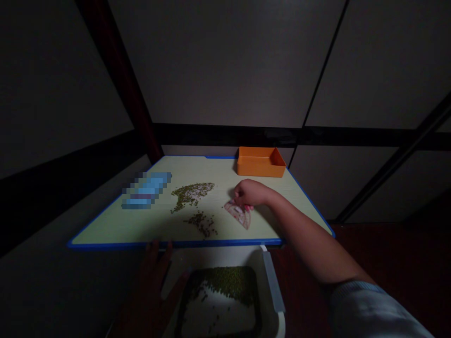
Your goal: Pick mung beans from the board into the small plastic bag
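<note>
My right hand [249, 191] is over the tabletop, its fingers closed on the upper edge of a pinkish see-through protractor [239, 216]. The protractor is on or just over the table surface; small pink bits show by the fingertips. Left of it lie a spread patch of small green beans [186, 193] and a nearer patch of dark reddish beans [202, 223]. In deep shadow, my left hand [155, 274] rests at the left side of a white bin [273, 277], fingers stretched and apart near the table's front edge. Green beans [229, 281] and some darker ones lie in the bin.
An orange open box [260, 166] stands at the table's back right. A blurred-out light blue object [147, 190] lies at the left. The pale tabletop [127, 230] has a blue rim. Dark panels rise behind it, and the bin sits below its front edge.
</note>
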Motion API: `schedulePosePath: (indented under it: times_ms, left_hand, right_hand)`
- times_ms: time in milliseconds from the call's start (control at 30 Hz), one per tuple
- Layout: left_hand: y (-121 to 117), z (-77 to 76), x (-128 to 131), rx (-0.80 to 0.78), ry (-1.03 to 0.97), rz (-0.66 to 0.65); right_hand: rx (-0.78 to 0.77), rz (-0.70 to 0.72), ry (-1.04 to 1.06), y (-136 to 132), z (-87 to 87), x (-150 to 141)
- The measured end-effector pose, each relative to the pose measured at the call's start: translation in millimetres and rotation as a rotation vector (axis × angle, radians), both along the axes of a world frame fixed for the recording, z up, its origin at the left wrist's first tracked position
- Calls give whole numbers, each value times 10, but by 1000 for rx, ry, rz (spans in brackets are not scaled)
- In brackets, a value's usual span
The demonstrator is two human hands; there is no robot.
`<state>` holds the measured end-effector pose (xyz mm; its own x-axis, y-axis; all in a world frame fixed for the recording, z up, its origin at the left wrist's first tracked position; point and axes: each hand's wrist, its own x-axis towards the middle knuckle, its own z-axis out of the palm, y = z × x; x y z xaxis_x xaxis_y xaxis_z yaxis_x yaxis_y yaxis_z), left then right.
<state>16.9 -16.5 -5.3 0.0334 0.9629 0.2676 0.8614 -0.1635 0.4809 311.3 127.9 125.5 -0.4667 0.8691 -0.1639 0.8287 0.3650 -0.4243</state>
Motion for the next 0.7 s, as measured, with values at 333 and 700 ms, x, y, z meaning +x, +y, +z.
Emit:
schedulePosePath:
  times_ms: [333, 700]
  left_hand:
    - [4, 1, 5, -25, -45, 4]
    - [-9, 24, 42, -8, -43, 7]
  right_hand:
    - [218, -158, -244, 80, 27, 83]
    - [-8, 113, 199, 45, -199, -87]
